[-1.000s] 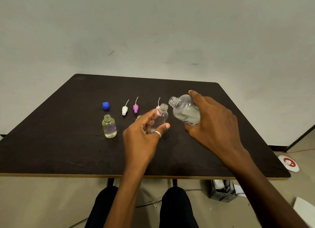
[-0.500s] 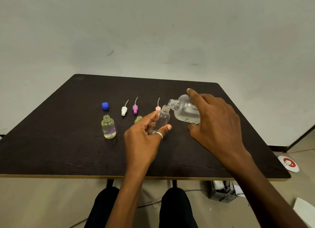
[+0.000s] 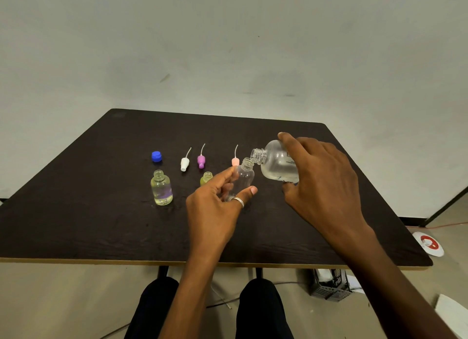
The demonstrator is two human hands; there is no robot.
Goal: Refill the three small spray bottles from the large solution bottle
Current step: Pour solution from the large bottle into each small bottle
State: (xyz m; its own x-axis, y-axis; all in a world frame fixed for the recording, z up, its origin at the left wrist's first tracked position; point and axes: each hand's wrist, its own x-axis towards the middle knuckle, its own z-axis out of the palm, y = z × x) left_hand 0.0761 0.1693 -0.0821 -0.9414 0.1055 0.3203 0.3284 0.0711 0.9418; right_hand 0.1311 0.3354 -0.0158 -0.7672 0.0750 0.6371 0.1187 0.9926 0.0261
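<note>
A left hand pinches a small clear spray bottle between thumb and fingertips. A right hand grips the tilted large solution bottle, neck at the small mouth. Both bottles look light and slippery, so they are best gripped mid-body. Beyond the left fingers are a filled bottle and a greenish bottle, making three small bottles, plus three spray tops and one blue cap.

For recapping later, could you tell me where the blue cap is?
Head view: the blue cap sits on the table, left end of the row, behind the leftmost small bottle.
</note>
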